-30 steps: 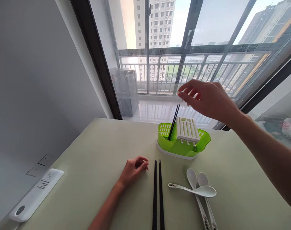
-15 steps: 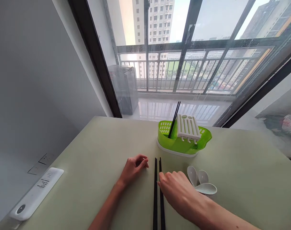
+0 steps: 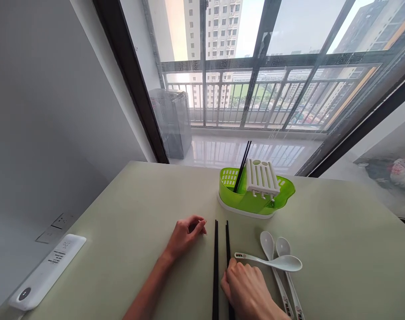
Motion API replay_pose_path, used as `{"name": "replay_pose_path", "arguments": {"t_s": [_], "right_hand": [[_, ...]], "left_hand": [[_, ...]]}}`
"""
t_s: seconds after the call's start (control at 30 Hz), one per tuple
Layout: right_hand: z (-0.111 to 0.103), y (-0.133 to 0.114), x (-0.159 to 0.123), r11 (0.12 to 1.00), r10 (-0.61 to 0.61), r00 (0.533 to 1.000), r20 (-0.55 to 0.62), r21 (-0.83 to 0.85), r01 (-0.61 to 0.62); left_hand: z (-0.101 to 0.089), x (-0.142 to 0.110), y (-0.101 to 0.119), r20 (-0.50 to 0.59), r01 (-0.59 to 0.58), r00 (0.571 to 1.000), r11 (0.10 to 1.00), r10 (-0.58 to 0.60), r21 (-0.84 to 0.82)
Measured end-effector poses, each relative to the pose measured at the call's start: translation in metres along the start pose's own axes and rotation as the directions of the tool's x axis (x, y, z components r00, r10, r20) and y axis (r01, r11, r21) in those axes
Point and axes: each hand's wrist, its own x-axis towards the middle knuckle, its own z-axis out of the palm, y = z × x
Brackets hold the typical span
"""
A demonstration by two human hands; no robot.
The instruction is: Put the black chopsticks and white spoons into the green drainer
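Observation:
Two black chopsticks (image 3: 216, 262) lie side by side on the pale green table (image 3: 138, 209), pointing away from me. My right hand (image 3: 247, 289) rests on the right chopstick, fingers curled around it near its lower half. My left hand (image 3: 185, 235) lies on the table just left of the chopsticks, fingers loosely curled with nothing in them. A green cutlery holder (image 3: 255, 195) with a white rack stands beyond, with two black chopsticks (image 3: 242, 166) leaning in it.
Three white ceramic spoons (image 3: 278, 262) lie right of the chopsticks. A white remote-like device (image 3: 45, 273) sits at the table's left edge by a wall socket (image 3: 62, 221). A large window and balcony railing are behind the table.
My right hand came down from above the holder to the table and has slid back along the right chopstick, which has shifted slightly away from the left one.

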Motion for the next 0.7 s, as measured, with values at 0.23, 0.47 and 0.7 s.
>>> {"name": "replay_pose_path", "arguments": {"t_s": [0.23, 0.47, 0.7], "right_hand": [[0.023, 0.009, -0.003, 1.000, 0.012, 0.986, -0.166, 0.009, -0.010], [0.023, 0.011, -0.004, 1.000, 0.025, 0.986, -0.163, 0.021, -0.022], [0.025, 0.010, -0.006, 1.000, -0.015, 0.985, -0.169, -0.002, 0.015]], "left_hand": [[0.000, 0.001, 0.000, -0.002, -0.008, 1.000, 1.000, 0.008, 0.001], [-0.001, 0.001, 0.002, -0.003, 0.001, 1.000, 1.000, -0.001, 0.009], [0.000, 0.002, 0.000, -0.003, 0.007, 1.000, 1.000, -0.007, 0.004]]}}
